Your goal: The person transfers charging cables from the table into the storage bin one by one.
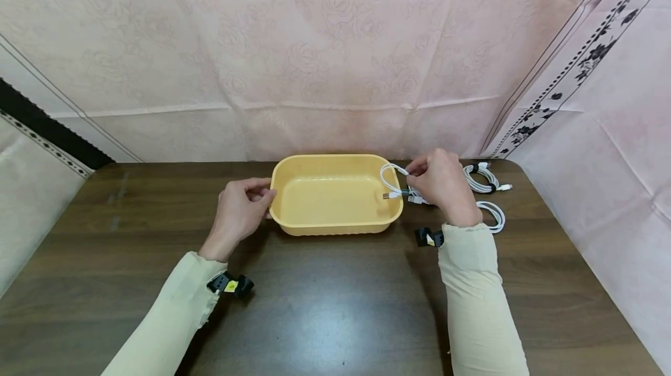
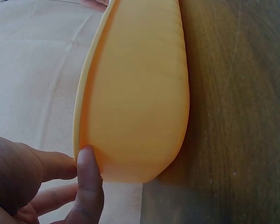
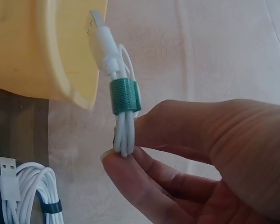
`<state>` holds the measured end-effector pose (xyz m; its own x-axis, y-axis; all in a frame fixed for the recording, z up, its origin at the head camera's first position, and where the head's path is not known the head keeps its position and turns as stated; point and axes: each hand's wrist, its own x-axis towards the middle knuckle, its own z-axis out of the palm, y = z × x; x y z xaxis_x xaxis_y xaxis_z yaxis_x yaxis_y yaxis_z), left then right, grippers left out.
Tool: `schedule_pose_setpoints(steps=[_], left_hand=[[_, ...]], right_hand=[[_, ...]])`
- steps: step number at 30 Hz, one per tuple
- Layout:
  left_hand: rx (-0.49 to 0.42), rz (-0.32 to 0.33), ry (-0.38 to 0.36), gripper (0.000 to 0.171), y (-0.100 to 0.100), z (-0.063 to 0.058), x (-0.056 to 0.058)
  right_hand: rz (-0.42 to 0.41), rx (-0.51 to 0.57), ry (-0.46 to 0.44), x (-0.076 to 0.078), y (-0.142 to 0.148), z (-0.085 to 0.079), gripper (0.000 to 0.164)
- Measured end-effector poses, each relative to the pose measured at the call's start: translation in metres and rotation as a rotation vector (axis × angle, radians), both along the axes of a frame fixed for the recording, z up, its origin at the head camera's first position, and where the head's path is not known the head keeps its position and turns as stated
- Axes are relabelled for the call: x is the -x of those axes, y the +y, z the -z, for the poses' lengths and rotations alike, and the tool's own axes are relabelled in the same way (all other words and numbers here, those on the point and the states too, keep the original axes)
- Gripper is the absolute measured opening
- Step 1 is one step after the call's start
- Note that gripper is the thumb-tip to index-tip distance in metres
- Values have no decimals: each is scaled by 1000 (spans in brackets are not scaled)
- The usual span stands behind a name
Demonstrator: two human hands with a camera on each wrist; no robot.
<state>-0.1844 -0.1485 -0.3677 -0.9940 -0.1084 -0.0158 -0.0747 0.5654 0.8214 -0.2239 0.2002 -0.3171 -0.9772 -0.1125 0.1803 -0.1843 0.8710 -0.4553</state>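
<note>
A yellow plastic tub [image 1: 330,201] sits at the back of the table. My left hand [image 1: 240,210] pinches its left end at the rim, the thumb [image 2: 88,177] against one side of the wall and a finger on the other. At the tub's right end, my right hand [image 1: 442,184] pinches a coiled white USB cable [image 3: 125,133] between thumb and fingers. A green strap [image 3: 123,95] binds that coil, and its metal USB plug overlaps the tub's right rim in the head view. Below the held cable, another white USB cable [image 3: 37,186] lies coiled with a dark strap.
Right of my right hand lie a white cable coil with black ties [image 1: 490,175] and a second coil [image 1: 498,216], partly hidden behind the wrist. A patterned cloth [image 1: 335,73] hangs behind the brown wooden table [image 1: 325,306].
</note>
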Motion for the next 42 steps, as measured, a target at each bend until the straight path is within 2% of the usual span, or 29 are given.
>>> schedule_pose_setpoints(steps=[12,25,42], left_hand=[[0,19,43,32,-2,2,1],[-5,23,36,32,-2,1,1],[2,18,25,33,-2,0,1]], right_hand=[[-3,10,-11,-3,-9,-3,14],[-8,3,-18,-2,-16,1,10],[-64,-9,-47,-1,-24,3,11]])
